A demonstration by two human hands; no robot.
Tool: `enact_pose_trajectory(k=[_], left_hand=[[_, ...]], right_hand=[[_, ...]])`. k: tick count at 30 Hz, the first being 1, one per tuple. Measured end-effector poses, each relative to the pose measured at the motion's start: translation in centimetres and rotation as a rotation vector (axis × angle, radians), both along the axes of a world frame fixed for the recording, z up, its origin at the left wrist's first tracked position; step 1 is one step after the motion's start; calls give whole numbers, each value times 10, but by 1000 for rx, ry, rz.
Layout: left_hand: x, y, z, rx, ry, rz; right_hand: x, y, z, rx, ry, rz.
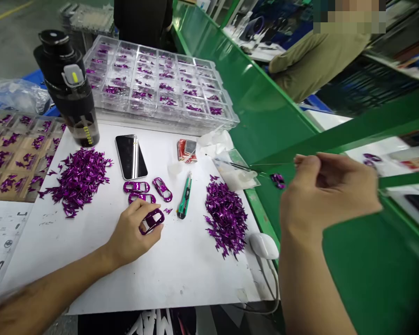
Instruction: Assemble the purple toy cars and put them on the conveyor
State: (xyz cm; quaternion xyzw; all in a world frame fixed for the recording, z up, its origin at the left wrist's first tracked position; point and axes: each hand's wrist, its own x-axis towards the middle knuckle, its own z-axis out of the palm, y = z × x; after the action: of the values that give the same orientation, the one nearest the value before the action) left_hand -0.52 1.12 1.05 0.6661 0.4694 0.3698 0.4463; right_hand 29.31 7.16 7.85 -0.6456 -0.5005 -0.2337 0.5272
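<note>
My left hand [134, 232] rests low over the white tabletop, its fingers closed around a shiny purple toy car body [152, 221]. Just beyond it lie three more purple car bodies [162, 189], two of them close together. A green utility knife [185, 195] lies to the right of these. My right hand [330, 190] is raised over the green conveyor on the right, fingers pinched together. Whatever it may hold is hidden. Left of that hand, a small purple car body [278, 181] sits on the green surface.
Piles of small purple pieces lie at left [82, 179] and right [226, 218]. Around them are a phone [131, 157], a black bottle [70, 88], a white mouse-shaped object [264, 245] and a clear compartment tray [153, 109]. A person [317, 60] is across the conveyor [244, 79].
</note>
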Motion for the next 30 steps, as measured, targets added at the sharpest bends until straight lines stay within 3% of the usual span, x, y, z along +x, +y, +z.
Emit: enact_pose_trajectory(k=[2,6,9,13,16,19,21,23,25,28,30], left_hand=[[-1,-1,1,7,-11,-1],[-3,-1,4,19,-57,-8],[-4,0,7,8,-74,-23],[-4,0,7,-46,-105,-27],[-4,-2,8,-119,-178,-25],[-4,-6,11,-197,-268,-32],[-2,-9,14,-271,-356,-52],[-1,-12,14,-338,-469,-72],[-1,-12,13,-376,-584,-98],[-4,-11,10,-452,-695,-142],[-6,-11,9,-510,-676,-191]], right_hand=[[22,2,-5,-150,21,-72],[41,1,-20,-224,37,-97],[51,1,-28,-217,59,-84],[67,4,-31,-95,27,-65],[64,0,-26,-197,-59,6],[29,-25,-16,-304,-134,20],[-11,-54,-13,-367,-104,141],[-54,-83,-14,-592,-65,613],[-92,-104,-18,-675,44,837],[-125,-118,-23,-614,137,847],[-128,-121,-24,-591,150,829]])
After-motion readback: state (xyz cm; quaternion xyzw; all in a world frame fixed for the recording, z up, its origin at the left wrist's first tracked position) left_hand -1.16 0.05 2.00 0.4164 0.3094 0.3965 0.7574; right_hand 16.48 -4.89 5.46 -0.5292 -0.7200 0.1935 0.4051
